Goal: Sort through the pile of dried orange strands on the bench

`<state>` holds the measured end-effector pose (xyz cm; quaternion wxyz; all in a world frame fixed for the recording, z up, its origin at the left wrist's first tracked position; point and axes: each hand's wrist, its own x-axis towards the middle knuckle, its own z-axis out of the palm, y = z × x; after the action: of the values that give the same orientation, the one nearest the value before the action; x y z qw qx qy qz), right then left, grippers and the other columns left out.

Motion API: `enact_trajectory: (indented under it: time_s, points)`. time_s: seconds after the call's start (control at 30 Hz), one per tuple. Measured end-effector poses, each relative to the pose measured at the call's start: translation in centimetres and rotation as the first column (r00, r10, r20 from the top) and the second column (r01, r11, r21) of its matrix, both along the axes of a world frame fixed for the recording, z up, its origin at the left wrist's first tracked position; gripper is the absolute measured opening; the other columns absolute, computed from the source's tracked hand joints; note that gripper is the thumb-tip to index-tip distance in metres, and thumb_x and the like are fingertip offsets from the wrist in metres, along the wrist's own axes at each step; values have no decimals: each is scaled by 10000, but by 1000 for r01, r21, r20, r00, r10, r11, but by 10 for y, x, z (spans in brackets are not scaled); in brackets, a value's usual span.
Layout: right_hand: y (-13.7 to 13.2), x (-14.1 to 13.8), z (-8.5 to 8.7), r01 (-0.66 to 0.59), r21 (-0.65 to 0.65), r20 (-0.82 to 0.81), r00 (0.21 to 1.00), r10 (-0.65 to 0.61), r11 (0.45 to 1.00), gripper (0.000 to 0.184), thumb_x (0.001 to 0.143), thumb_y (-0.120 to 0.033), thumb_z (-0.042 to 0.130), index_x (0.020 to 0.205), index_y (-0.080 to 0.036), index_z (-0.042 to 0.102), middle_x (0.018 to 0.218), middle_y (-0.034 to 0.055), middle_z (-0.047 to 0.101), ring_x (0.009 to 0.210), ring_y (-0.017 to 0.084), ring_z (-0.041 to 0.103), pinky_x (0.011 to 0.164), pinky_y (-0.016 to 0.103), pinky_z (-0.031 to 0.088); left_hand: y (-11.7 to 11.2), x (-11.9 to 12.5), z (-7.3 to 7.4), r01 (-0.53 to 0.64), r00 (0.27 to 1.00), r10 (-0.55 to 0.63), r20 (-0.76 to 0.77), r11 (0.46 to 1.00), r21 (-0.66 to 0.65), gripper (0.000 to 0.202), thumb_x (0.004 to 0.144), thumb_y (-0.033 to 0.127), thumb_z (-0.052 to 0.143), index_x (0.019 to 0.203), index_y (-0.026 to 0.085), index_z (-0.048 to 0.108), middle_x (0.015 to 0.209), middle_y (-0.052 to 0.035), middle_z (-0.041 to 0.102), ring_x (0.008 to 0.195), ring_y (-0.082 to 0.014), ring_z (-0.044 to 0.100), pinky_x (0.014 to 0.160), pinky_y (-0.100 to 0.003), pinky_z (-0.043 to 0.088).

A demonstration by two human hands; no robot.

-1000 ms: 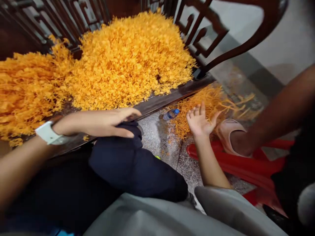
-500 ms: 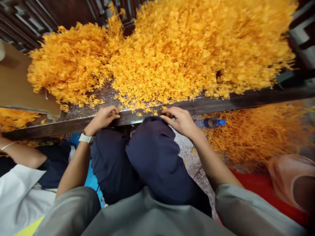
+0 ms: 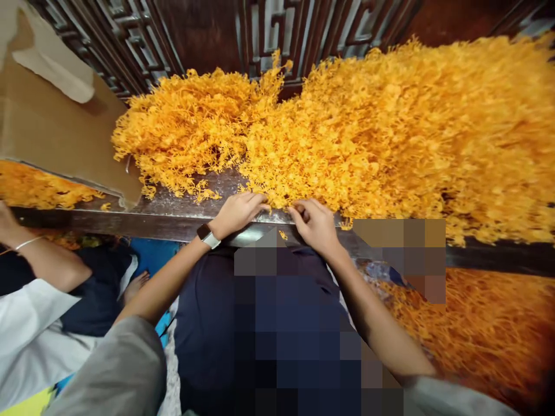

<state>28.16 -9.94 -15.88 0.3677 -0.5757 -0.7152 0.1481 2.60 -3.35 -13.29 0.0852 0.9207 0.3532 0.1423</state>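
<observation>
A big heap of orange plastic sprigs (image 3: 390,133) covers a dark wooden bench (image 3: 182,211) in front of me. My left hand (image 3: 238,212), with a white watch on the wrist, rests at the near edge of the heap, fingers curled onto the sprigs. My right hand (image 3: 314,222) sits just beside it, fingers bent and pinching at sprigs at the heap's edge. What each hand holds is too small to make out. My dark trousers lie below the bench edge.
A brown cardboard sheet (image 3: 47,127) stands at the left with more orange sprigs (image 3: 39,188) behind it. Another person's arm (image 3: 39,260) in a white sleeve is at lower left. More sprigs (image 3: 477,323) lie on the floor at right. A carved wooden backrest (image 3: 269,34) rises behind.
Both my hands have moved up from the bench's front edge to the heap's near edge and closer together. My view has swung left and up.
</observation>
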Motion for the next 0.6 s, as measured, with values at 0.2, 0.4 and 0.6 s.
enact_trajectory:
  time_s: [0.2,0.4,0.6]
  points:
    - [-5,2,-2,-283,9,167,946,277,959,375,1008,-512,662,798,-204,617,726,36,644,644,165,590,618,290,396,-18,-41,6,-223,970,216,111,974,50,314,1111,408,474,1106,176,685,904,-73,752,814,-220,666,739,-353,502]
    - [28,-10,37,-199,-107,500,836,225,974,389,1085,-408,531,778,-189,631,769,74,688,658,185,617,579,316,269,-22,-64,-6,-439,890,410,199,890,126,263,1098,346,485,1122,176,685,1108,-131,714,1080,-286,616,1004,-451,498]
    - [93,-76,129,-472,-257,589,615,524,843,324,1070,-265,458,886,-182,712,935,106,693,776,218,649,626,345,364,-23,-64,-18,-596,800,578,161,798,93,412,1074,444,498,1325,148,635,1353,-200,606,1263,-375,498,1089,-548,444]
